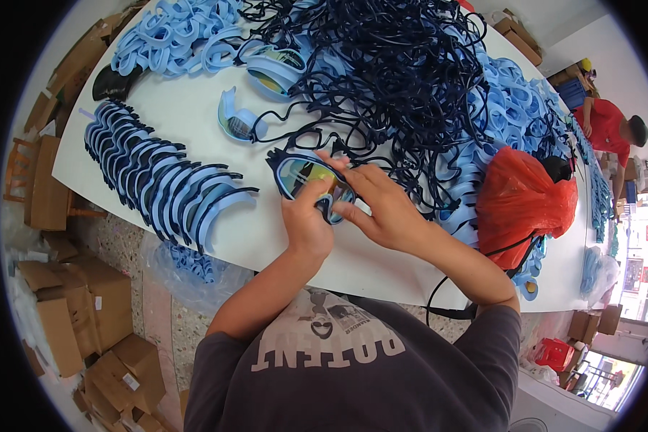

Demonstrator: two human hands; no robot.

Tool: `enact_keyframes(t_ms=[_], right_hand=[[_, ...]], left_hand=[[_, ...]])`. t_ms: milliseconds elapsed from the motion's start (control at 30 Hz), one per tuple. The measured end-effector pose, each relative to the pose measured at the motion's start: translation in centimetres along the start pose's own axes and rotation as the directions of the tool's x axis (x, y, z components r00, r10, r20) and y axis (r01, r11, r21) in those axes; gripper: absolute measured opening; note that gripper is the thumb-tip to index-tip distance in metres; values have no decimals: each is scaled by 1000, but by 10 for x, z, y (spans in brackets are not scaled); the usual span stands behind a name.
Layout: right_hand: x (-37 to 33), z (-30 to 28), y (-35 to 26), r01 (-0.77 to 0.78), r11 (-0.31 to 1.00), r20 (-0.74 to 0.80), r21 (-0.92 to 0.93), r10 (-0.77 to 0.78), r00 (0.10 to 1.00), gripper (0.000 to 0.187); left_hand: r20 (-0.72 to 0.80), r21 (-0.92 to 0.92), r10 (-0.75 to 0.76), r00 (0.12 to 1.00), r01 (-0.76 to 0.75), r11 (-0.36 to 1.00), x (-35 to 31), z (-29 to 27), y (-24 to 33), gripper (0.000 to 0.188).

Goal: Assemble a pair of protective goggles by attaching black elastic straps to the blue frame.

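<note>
A pair of swim goggles with mirrored yellow-green lenses and a dark navy rim is between my hands, just above the white table. My left hand grips it from below, its thumb lying across the lens. On the other side, my right hand closes its fingers and thumb on the right end of the goggles. Just beyond are a loose light blue goggle piece with a mirrored lens and a bigger one. Dark navy goggle frames lie tangled in a large heap past my right hand.
Nested blue-and-navy goggle parts form a long row at left. Light blue pieces heap at far left and right. A red plastic bag sits right. Cardboard boxes stand on the floor. Another person works far right.
</note>
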State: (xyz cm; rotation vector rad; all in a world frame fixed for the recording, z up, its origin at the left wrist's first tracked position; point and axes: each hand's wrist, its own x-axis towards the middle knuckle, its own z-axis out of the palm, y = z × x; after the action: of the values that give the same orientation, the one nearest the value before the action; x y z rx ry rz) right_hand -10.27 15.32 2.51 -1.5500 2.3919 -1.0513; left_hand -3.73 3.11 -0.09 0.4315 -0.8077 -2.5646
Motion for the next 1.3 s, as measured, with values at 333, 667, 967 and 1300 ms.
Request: enact_keyframes(t_ms=[333,667,967,1300], right_hand=[[-7,-12,9,59,997,-175,-57,-68,982,82],[-8,-27,6,210,958,144,196,-240,960,67],[-14,-26,10,228,955,105,191,-251,962,60],[-18,-8,31,48,926,4,375,-53,999,55]], left_hand=[[208,-448,-189,960,265,854,-23,4,8,71],[412,639,-663,625,321,699,10,-37,37,50],[346,546,-780,522,564,620,-8,-15,31,40],[286,418,-791,540,673,610,-8,-17,31,46]])
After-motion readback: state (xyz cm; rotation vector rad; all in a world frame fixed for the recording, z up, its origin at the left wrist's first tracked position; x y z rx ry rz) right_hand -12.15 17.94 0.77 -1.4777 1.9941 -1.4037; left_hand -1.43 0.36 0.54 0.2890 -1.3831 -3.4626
